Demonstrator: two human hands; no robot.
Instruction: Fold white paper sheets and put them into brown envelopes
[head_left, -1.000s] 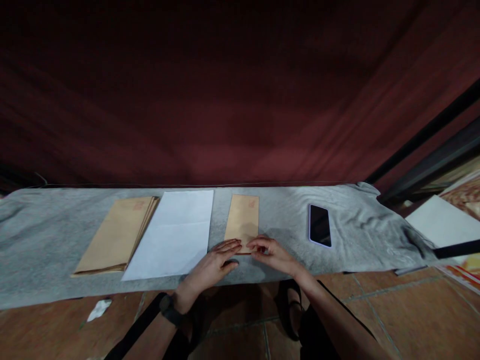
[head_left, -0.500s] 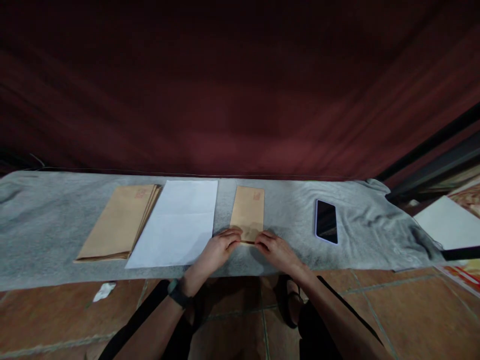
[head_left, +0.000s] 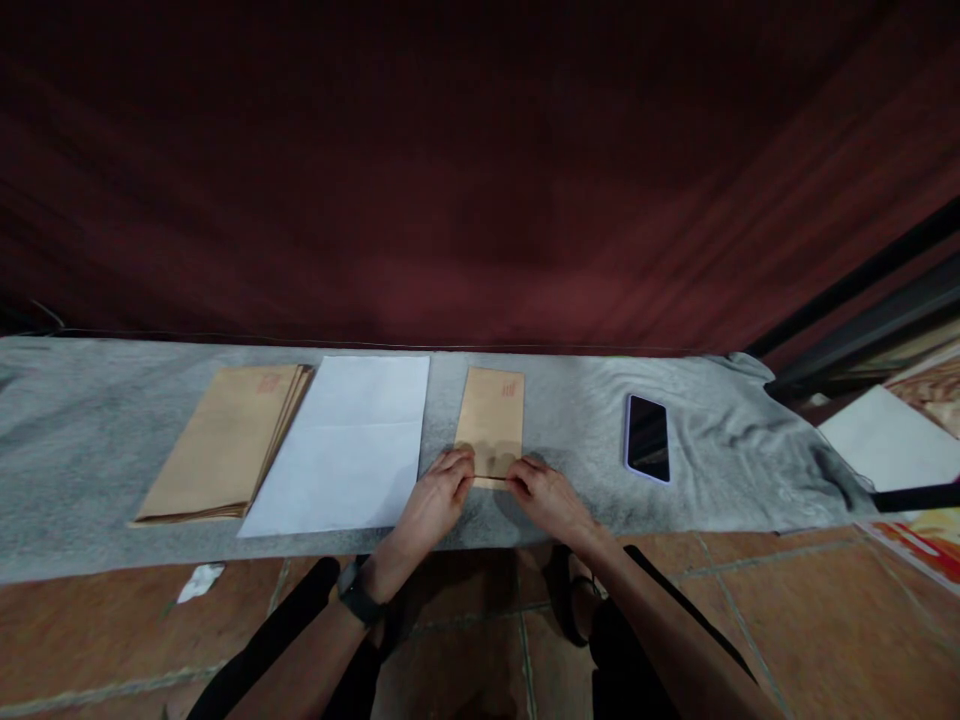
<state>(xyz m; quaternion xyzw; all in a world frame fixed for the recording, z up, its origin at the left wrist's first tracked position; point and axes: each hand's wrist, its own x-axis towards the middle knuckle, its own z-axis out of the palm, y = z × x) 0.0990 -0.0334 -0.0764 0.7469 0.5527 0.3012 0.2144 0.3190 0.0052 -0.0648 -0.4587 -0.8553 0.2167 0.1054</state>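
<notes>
Red print [head_left: 509,387] on small envelope [head_left: 491,420] illegible

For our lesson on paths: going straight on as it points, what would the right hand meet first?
The small brown envelope, most likely; the right hand seems to touch its near right corner.

A dim, dark-red fabric backdrop [head_left: 480,200] rises behind the long surface draped in grey cloth [head_left: 577,400]; brownish-orange floor tiles [head_left: 825,630] lie below that surface, straight black bars [head_left: 862,272] right of it.
</notes>
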